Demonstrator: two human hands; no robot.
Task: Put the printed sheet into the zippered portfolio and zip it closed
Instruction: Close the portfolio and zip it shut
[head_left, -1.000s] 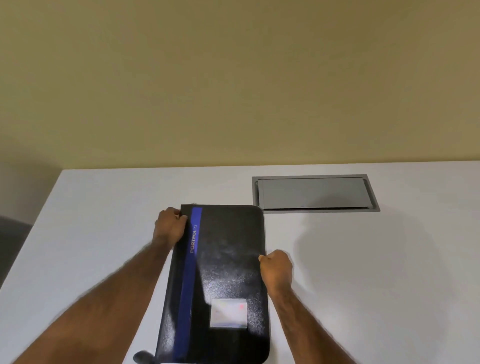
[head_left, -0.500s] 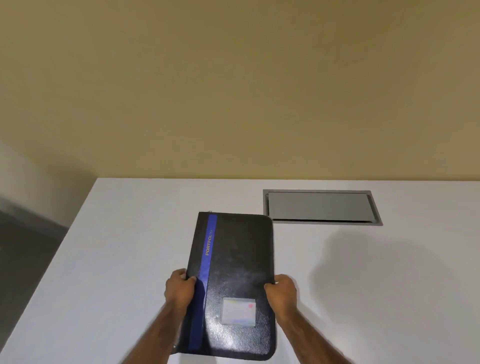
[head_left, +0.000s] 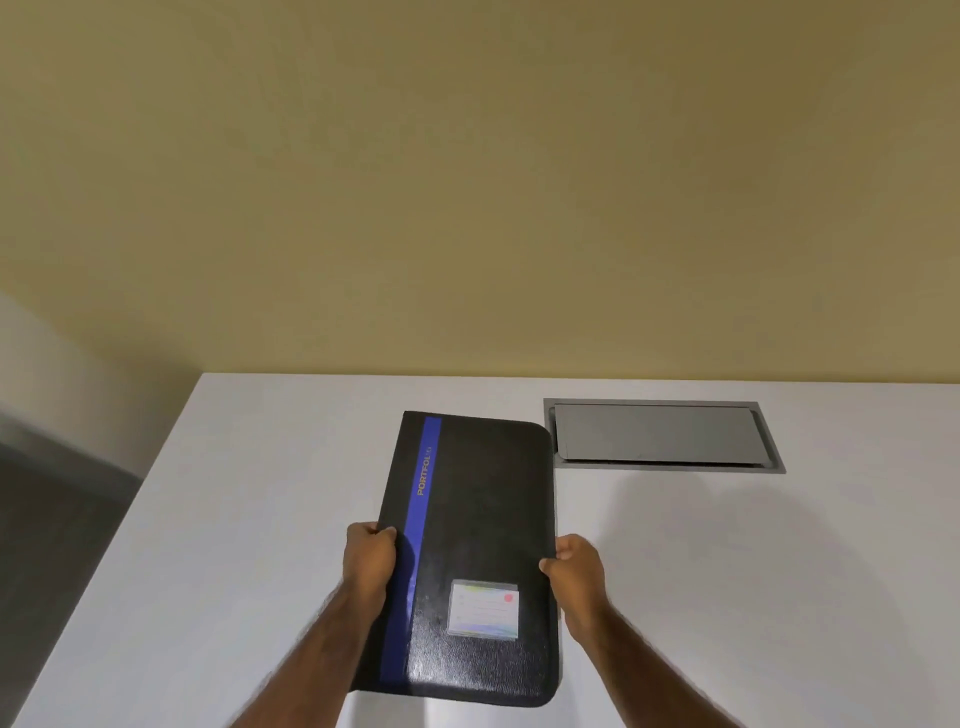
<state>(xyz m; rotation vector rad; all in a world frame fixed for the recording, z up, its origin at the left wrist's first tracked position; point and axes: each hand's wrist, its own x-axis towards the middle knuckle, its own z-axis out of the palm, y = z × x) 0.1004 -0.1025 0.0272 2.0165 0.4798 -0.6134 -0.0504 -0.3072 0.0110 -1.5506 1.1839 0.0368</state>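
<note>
A black zippered portfolio (head_left: 483, 519) with a blue stripe and a small card window lies closed on the white table (head_left: 234, 519). My left hand (head_left: 368, 564) grips its left edge at the spine, fingers curled onto the cover. My right hand (head_left: 574, 571) grips the right edge at about the same height. No printed sheet is in view.
A grey recessed cable hatch (head_left: 660, 435) sits in the table just right of the portfolio's far corner. The table's left edge (head_left: 130, 493) drops to a dark floor. A yellow wall stands behind the table.
Both hands slid from the portfolio's far part down to its mid edges. The portfolio now sits further forward on the table, straighter, and the camera tilted up.
</note>
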